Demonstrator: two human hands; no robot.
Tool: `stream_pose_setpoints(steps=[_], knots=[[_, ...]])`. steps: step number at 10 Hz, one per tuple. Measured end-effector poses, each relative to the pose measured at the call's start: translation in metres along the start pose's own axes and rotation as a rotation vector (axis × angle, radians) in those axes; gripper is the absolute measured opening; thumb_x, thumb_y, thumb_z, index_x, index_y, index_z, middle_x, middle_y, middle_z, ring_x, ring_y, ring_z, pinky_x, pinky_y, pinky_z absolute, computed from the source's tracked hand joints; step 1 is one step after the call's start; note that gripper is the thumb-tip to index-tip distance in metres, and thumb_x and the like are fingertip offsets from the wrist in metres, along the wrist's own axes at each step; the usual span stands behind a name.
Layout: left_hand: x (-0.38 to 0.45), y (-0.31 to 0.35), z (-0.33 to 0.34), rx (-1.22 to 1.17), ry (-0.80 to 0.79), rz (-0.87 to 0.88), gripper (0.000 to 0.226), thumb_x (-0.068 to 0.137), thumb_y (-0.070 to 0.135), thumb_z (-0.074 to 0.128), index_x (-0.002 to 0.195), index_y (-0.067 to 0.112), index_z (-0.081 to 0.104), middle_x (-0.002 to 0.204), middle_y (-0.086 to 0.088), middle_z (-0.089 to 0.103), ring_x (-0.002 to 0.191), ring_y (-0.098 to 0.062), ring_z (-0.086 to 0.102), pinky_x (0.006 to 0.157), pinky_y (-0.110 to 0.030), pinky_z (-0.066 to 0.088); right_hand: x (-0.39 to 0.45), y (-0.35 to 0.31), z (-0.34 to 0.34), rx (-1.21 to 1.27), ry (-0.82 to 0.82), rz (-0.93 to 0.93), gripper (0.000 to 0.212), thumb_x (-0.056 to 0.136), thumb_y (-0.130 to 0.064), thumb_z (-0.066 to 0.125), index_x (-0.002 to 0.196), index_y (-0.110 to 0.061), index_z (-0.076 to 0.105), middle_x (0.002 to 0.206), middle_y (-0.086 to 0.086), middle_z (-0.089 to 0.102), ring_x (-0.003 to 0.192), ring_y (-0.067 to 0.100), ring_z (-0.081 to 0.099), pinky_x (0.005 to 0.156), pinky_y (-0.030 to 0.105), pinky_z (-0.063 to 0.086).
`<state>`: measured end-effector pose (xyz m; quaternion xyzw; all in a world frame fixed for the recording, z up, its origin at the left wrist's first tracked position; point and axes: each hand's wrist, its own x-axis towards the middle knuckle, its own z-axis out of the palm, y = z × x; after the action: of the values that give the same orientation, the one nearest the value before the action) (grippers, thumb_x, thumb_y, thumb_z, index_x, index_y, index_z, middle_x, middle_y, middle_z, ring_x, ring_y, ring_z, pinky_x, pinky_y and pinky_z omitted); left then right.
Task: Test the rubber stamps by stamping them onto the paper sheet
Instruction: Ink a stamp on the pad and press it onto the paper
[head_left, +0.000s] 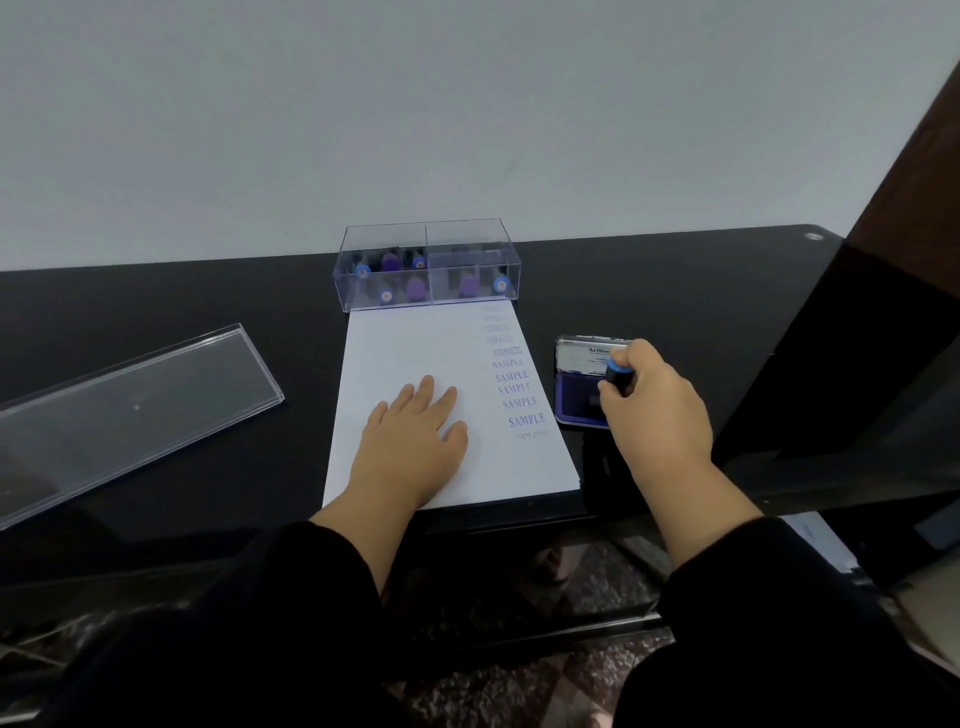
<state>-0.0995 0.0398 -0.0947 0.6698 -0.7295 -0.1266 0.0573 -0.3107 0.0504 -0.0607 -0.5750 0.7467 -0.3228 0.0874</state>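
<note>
Left hand (415, 431) lies flat, fingers straight, on the smooth white paper (410, 343); right of the paper, right hand (654, 405) grips a round-capped stamp (618, 375) over the rectangular ink pad (576, 400); clear plastic box (426, 265) behind the paper.

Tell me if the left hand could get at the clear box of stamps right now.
Probably yes: the left hand lies flat on the paper sheet, and only bare paper separates it from the clear box, which stands uncovered.

We note bare paper sheet (415, 343) left of the stamped column, our left hand (415, 431) flat across its middle, clear stamp box (425, 265) blocking the far edge, open ink pad (579, 400) just right, acrylic lid (130, 410) well left, bare black desk (306, 364) between.
</note>
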Motion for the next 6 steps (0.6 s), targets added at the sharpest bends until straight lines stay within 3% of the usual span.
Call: stream_pose_setpoints(steps=[3,4,5,6], knots=[[0.001,-0.001,0.001,-0.002,-0.002,-0.009,0.052,0.102,0.039,0.023,0.152,0.031,0.012,0.16,0.006,-0.002,0.147,-0.014,-0.002,0.118,-0.034,-0.002,-0.002,0.001,-0.001,-0.001,0.009,-0.022,0.02,0.093,-0.021,0.054,0.113,-0.023,0.053,0.089,-0.004,0.052,0.076,0.018,0.048,0.058,0.028,0.034],[0.0,-0.002,0.001,-0.005,0.001,-0.006,0.052,0.101,0.039,0.024,0.152,0.031,0.013,0.16,0.006,-0.001,0.147,-0.014,-0.001,0.118,-0.034,-0.002,-0.006,0.0,-0.005,0.089,0.01,-0.02,0.017,0.091,-0.024,0.057,0.108,-0.025,0.054,0.086,-0.008,0.052,0.077,0.017,0.049,0.056,0.027,0.033],[0.002,-0.001,-0.001,0.002,0.0,0.0,0.052,0.101,0.039,0.023,0.152,0.031,0.012,0.16,0.005,-0.001,0.147,-0.014,-0.001,0.118,-0.035,-0.002,-0.022,-0.006,-0.011,0.273,0.003,-0.049,0.016,0.088,-0.023,0.063,0.099,-0.03,0.054,0.072,-0.012,0.053,0.073,0.015,0.056,0.063,0.026,0.042],[0.001,-0.001,-0.001,-0.014,-0.002,0.005,0.053,0.101,0.039,0.023,0.152,0.031,0.012,0.16,0.006,-0.001,0.147,-0.014,-0.001,0.117,-0.034,-0.003,-0.035,-0.012,-0.011,0.295,-0.034,-0.074,0.017,0.086,-0.023,0.065,0.099,-0.028,0.056,0.07,-0.013,0.054,0.073,0.015,0.058,0.067,0.027,0.045]])
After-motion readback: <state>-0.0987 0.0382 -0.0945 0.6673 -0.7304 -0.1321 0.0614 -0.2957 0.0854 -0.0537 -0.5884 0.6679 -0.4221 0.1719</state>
